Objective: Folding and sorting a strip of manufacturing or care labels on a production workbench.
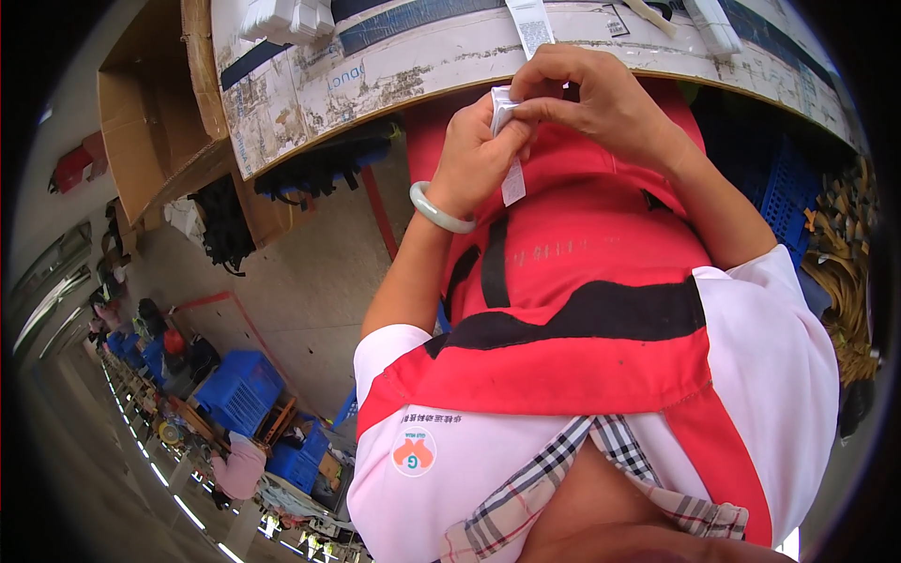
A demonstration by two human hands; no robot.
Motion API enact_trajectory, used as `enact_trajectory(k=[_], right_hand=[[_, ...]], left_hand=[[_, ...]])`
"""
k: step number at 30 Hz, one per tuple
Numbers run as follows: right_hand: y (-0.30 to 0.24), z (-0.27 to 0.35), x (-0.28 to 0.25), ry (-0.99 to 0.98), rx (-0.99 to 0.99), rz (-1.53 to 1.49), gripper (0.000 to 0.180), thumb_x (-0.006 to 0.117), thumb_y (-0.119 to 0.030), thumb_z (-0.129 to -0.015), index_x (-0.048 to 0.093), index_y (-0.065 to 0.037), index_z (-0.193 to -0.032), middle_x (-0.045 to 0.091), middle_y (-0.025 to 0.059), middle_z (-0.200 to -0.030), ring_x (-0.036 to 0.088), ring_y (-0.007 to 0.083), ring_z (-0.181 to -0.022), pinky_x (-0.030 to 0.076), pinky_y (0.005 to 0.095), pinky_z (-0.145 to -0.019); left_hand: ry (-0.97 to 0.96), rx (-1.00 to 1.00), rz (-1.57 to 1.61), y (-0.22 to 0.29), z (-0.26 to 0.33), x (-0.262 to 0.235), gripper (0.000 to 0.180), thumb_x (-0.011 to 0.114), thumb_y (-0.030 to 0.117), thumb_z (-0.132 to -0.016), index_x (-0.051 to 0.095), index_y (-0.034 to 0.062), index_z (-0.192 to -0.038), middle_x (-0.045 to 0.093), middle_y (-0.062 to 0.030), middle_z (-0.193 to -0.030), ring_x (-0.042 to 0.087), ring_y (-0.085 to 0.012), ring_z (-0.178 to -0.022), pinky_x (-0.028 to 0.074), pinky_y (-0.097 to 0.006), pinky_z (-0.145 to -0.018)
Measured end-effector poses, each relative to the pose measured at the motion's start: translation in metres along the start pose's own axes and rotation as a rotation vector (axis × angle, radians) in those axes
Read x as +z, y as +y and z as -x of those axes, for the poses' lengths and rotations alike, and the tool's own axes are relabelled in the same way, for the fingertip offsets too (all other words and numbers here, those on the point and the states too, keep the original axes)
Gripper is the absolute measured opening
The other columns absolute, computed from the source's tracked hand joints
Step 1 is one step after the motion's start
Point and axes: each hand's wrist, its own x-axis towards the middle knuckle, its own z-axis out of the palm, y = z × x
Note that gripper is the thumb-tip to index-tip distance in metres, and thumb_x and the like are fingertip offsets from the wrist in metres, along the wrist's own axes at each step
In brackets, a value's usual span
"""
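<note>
My left hand (pixel 466 155), with a pale bangle at the wrist, is closed around a small stack of folded white labels (pixel 502 108) just off the table's near edge. From above, my right hand (pixel 601 101) pinches the top of the same stack between thumb and fingers. A white printed strip (pixel 513 185) hangs below the left hand, in front of my red apron (pixel 591 225). Another printed white strip (pixel 531 26) lies on the worn white tabletop (pixel 394 80), just beyond my fingers. The fingers partly hide the stack.
Bundles of white labels (pixel 286 17) sit on the table at left, with another bundle (pixel 713 26) at right. An open cardboard box (pixel 141 117) stands left of the table. Blue crates (pixel 241 387) and a person in pink (pixel 241 466) are farther left. Brown strips (pixel 845 281) are heaped at right.
</note>
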Motion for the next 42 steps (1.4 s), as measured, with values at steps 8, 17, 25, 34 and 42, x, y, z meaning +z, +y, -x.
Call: enact_trajectory(k=[8, 17, 25, 34, 42], right_hand=[[-0.001, 0.000, 0.005, 0.072, -0.063, 0.076, 0.015, 0.072, -0.010, -0.082, 0.066, 0.000, -0.091, 0.066, 0.0121, -0.082, 0.065, 0.0229, -0.072, 0.052, 0.0309, -0.068], [0.000, 0.001, -0.006, -0.025, 0.050, -0.052, 0.008, 0.069, -0.003, -0.085, 0.063, 0.001, -0.089, 0.057, 0.0039, -0.084, 0.058, 0.0106, -0.075, 0.048, 0.0234, -0.068], [-0.005, 0.003, -0.006, -0.053, 0.065, -0.027, 0.009, 0.070, -0.006, -0.085, 0.063, -0.001, -0.088, 0.056, 0.0031, -0.085, 0.055, 0.0104, -0.077, 0.046, 0.0240, -0.070], [0.006, 0.007, 0.004, -0.031, 0.042, -0.294, 0.008, 0.069, -0.006, -0.087, 0.064, 0.000, -0.086, 0.056, 0.0034, -0.088, 0.055, 0.0110, -0.079, 0.046, 0.0244, -0.071], [0.022, -0.004, -0.006, 0.093, -0.010, -0.024, 0.013, 0.065, -0.013, -0.092, 0.068, -0.001, -0.095, 0.063, 0.0049, -0.091, 0.059, 0.0121, -0.079, 0.048, 0.0257, -0.072]], left_hand=[[0.071, 0.005, -0.058, 0.002, 0.002, 0.003, 0.007, 0.053, 0.004, -0.091, 0.059, 0.0002, -0.093, 0.060, -0.0006, -0.071, 0.057, -0.0078, -0.064, 0.046, -0.024, -0.058], [0.044, -0.013, -0.006, -0.001, 0.006, 0.005, 0.013, 0.058, 0.012, -0.097, 0.061, 0.0003, -0.096, 0.061, -0.0012, -0.077, 0.056, -0.0078, -0.067, 0.045, -0.022, -0.061], [0.002, -0.007, 0.046, -0.010, 0.009, 0.007, 0.021, 0.052, 0.017, -0.101, 0.060, -0.0014, -0.096, 0.060, -0.0030, -0.079, 0.058, -0.0099, -0.071, 0.047, -0.023, -0.063], [-0.080, 0.006, -0.036, 0.000, 0.006, 0.007, 0.027, 0.047, 0.022, -0.104, 0.059, -0.0011, -0.096, 0.060, -0.0036, -0.079, 0.059, -0.0110, -0.069, 0.048, -0.023, -0.064], [-0.095, -0.174, 0.215, -0.017, 0.004, 0.000, 0.025, 0.049, 0.022, -0.103, 0.061, -0.0009, -0.101, 0.056, -0.0018, -0.077, 0.054, -0.0091, -0.068, 0.045, -0.024, -0.062]])
